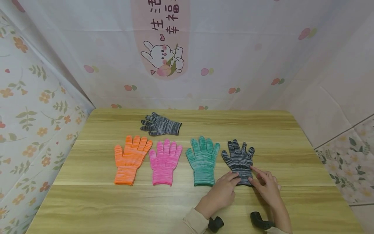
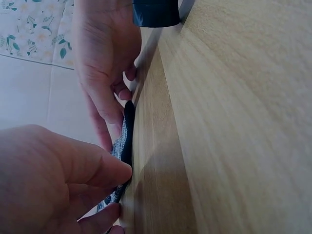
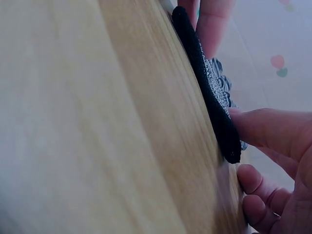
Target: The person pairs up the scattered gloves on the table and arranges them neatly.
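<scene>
A black-and-grey knit glove (image 1: 242,161) lies flat on the wooden table, fingers pointing away and dark cuff toward me. My left hand (image 1: 222,192) touches the left side of its cuff with the fingertips. On the opposite side, my right hand (image 1: 266,188) rests its thumb on the cuff edge and its index finger farther up along the glove's side. Seen from the right wrist, the black cuff rim (image 3: 207,90) lies low against the tabletop, with the thumb (image 3: 263,127) pressing on it. Neither hand lifts the glove.
Left of it lie a green glove (image 1: 203,162), a pink glove (image 1: 164,162) and an orange glove (image 1: 130,161) in a row. Another black-and-grey glove (image 1: 161,125) lies sideways behind them. A printed curtain (image 1: 219,52) hangs at the table's back edge.
</scene>
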`<state>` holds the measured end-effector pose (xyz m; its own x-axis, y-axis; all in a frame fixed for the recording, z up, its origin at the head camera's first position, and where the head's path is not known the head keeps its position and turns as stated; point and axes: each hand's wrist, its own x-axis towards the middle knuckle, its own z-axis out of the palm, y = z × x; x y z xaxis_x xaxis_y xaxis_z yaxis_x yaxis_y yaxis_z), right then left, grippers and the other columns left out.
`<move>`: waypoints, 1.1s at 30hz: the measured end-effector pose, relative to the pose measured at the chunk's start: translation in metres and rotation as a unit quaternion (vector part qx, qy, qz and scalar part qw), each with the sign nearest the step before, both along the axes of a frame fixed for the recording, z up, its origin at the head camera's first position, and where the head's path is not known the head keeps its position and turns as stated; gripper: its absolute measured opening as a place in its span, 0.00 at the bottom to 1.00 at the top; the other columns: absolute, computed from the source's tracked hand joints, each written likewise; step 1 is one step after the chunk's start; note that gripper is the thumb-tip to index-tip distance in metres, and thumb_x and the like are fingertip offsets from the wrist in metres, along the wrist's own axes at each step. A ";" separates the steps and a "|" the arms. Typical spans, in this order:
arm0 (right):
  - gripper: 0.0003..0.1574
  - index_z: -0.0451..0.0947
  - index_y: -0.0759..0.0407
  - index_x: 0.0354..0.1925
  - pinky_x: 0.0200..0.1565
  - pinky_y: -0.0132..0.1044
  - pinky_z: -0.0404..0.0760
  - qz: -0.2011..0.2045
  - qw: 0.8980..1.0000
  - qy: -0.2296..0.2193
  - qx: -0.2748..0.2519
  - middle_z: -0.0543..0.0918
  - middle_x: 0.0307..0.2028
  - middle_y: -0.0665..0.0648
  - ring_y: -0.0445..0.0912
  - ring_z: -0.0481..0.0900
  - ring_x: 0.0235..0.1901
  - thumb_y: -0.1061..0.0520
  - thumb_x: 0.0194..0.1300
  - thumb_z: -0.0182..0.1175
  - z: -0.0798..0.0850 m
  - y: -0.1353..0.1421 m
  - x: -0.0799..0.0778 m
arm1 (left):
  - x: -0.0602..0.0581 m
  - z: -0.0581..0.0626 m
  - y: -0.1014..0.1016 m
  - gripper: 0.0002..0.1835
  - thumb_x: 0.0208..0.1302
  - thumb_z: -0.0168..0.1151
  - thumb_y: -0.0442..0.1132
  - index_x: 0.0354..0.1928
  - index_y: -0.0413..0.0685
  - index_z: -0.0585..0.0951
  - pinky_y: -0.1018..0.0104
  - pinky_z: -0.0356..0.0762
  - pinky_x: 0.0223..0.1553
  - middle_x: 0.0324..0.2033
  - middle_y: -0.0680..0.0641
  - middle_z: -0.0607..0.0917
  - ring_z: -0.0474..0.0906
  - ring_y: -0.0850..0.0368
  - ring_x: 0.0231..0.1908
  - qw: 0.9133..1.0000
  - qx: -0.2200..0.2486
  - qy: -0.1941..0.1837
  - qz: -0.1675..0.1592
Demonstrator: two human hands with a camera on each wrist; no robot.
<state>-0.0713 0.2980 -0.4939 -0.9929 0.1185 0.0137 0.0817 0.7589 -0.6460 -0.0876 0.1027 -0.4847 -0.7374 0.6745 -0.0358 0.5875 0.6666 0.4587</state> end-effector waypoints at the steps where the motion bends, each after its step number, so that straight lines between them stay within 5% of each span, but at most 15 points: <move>1: 0.28 0.71 0.58 0.59 0.34 0.45 0.47 0.000 1.000 -0.002 -0.001 0.69 0.35 0.58 0.51 0.60 0.37 0.52 0.62 0.59 0.000 0.000 0.000 | 0.000 0.000 0.000 0.23 0.63 0.54 0.35 0.62 0.50 0.72 0.66 0.62 0.65 0.66 0.53 0.67 0.59 0.56 0.68 1.000 0.002 -0.001 0.001; 8: 0.29 0.70 0.57 0.61 0.35 0.44 0.48 -0.001 1.000 -0.018 -0.004 0.70 0.37 0.58 0.51 0.60 0.38 0.50 0.63 0.59 0.000 0.002 -0.001 | -0.005 0.009 -0.005 0.22 0.65 0.50 0.34 0.62 0.48 0.71 0.66 0.65 0.63 0.65 0.50 0.67 0.62 0.53 0.66 0.998 0.058 -0.039 0.006; 15: 0.32 0.67 0.57 0.63 0.37 0.43 0.49 -0.007 0.999 -0.045 -0.016 0.71 0.41 0.60 0.51 0.61 0.41 0.46 0.64 0.57 0.001 0.005 -0.002 | -0.030 0.024 -0.022 0.21 0.68 0.43 0.31 0.61 0.49 0.72 0.59 0.65 0.63 0.65 0.46 0.67 0.62 0.50 0.66 0.986 0.142 -0.088 0.024; 22: 0.32 0.68 0.56 0.62 0.38 0.41 0.50 -0.014 0.998 -0.055 -0.030 0.71 0.41 0.58 0.47 0.60 0.38 0.46 0.63 0.58 0.004 0.006 -0.003 | -0.076 0.041 -0.065 0.20 0.67 0.45 0.33 0.60 0.48 0.72 0.50 0.69 0.59 0.66 0.43 0.64 0.57 0.45 0.67 0.971 0.158 -0.080 0.159; 28: 0.31 0.69 0.56 0.62 0.37 0.42 0.49 -0.009 0.998 -0.048 -0.035 0.71 0.40 0.57 0.46 0.58 0.36 0.47 0.62 0.59 0.003 0.007 -0.001 | -0.115 0.045 -0.107 0.22 0.65 0.49 0.33 0.61 0.42 0.70 0.46 0.66 0.61 0.68 0.35 0.57 0.52 0.38 0.68 0.954 0.102 -0.038 0.279; 33: 0.31 0.70 0.56 0.61 0.37 0.42 0.49 -0.004 0.998 -0.041 -0.040 0.70 0.40 0.58 0.47 0.58 0.36 0.48 0.62 0.60 0.002 0.007 -0.001 | -0.138 0.040 -0.130 0.27 0.66 0.49 0.35 0.67 0.39 0.61 0.47 0.59 0.65 0.68 0.33 0.55 0.50 0.36 0.68 0.942 0.050 -0.037 0.331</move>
<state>-0.0722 0.3050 -0.4916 -0.9893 0.1242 -0.0764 0.1422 0.7047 -0.6952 -0.2258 -0.0269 -0.4445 -0.9954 0.0708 -0.0646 0.0222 0.8265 0.5625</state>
